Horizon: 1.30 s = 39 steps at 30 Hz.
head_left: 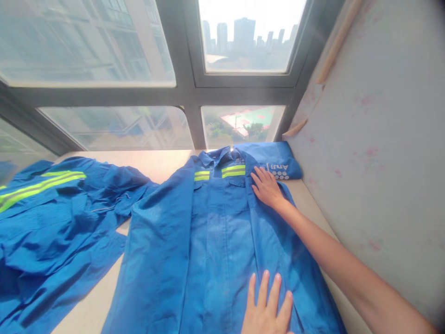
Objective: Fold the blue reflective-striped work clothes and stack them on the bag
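A blue work jacket (215, 232) with yellow-green and silver reflective stripes lies front up, collar toward the window. Its sleeves are laid lengthwise along the body. My right hand (267, 189) rests with fingers extended on the sleeve near the shoulder at the jacket's right. Closer to me, at the bottom edge, my left hand (266, 308) lies flat and spread on the lower right part of the jacket. Neither hand grips the cloth. Behind the right hand is a folded blue cloth item (288, 160) with white lettering and dots, partly covered by the jacket.
A second blue garment (62, 222) with a reflective stripe lies crumpled at the left. Both rest on a pale surface (160, 163) below grey-framed windows (187, 95). A wall with peeling floral paper (375, 153) bounds the right side.
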{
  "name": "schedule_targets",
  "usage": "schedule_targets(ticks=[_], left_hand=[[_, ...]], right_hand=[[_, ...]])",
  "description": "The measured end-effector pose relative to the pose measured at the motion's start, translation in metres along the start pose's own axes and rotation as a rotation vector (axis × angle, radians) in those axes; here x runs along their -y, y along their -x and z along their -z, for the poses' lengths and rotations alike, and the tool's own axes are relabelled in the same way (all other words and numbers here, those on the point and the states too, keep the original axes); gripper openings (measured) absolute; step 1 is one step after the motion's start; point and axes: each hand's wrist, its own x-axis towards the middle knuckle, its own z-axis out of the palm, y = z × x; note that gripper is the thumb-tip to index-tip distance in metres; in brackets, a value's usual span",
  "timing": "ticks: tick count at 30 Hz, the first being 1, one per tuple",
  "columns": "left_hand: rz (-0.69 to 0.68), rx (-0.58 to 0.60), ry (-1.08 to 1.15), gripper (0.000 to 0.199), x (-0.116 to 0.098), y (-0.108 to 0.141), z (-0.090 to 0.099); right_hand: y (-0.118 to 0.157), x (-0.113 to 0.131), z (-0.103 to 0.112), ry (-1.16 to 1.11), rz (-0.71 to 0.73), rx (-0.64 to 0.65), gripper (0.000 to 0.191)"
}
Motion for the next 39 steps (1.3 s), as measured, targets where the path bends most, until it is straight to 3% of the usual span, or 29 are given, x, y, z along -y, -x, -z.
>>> schedule_targets(ticks=[3, 8, 13, 18, 20, 23, 26, 28, 33, 39], left_hand=[[0.015, -0.004, -0.029, 0.059, -0.003, 0.001, -0.005], [0.015, -0.026, -0.062, 0.057, -0.008, 0.003, -0.009], [0.025, -0.020, -0.045, 0.056, -0.009, 0.007, -0.017], [0.085, -0.082, -0.036, 0.042, -0.016, -0.003, -0.017], [0.147, -0.216, -0.079, 0.025, -0.025, -0.012, -0.016], [0.195, -0.505, -0.092, 0.003, -0.044, -0.026, -0.016], [0.181, -0.643, -0.006, 0.013, -0.064, -0.032, -0.015], [0.187, -0.607, 0.013, 0.014, -0.074, -0.030, -0.012], [0.154, -0.340, -0.001, 0.016, -0.081, -0.019, 0.004], [0.097, -0.133, 0.038, 0.024, -0.076, -0.015, 0.015]], right_hand=[[-0.027, -0.005, -0.005, -0.016, 0.071, 0.033, 0.055], [-0.059, -0.028, -0.019, -0.047, -0.125, 0.014, 0.052], [-0.048, -0.041, -0.014, -0.076, -0.207, -0.084, 0.053], [0.027, -0.065, 0.001, -0.129, -0.277, -0.135, 0.056], [0.067, -0.071, 0.007, -0.145, -0.333, -0.127, 0.056], [0.124, -0.066, 0.017, -0.174, -0.429, -0.098, 0.058], [0.173, -0.042, 0.030, -0.264, -0.561, -0.059, 0.060], [0.201, -0.019, 0.041, -0.342, -0.655, -0.027, 0.062], [0.261, 0.037, 0.073, -0.440, -0.789, 0.057, 0.065], [0.326, 0.075, 0.092, -0.378, -0.920, 0.167, 0.075]])
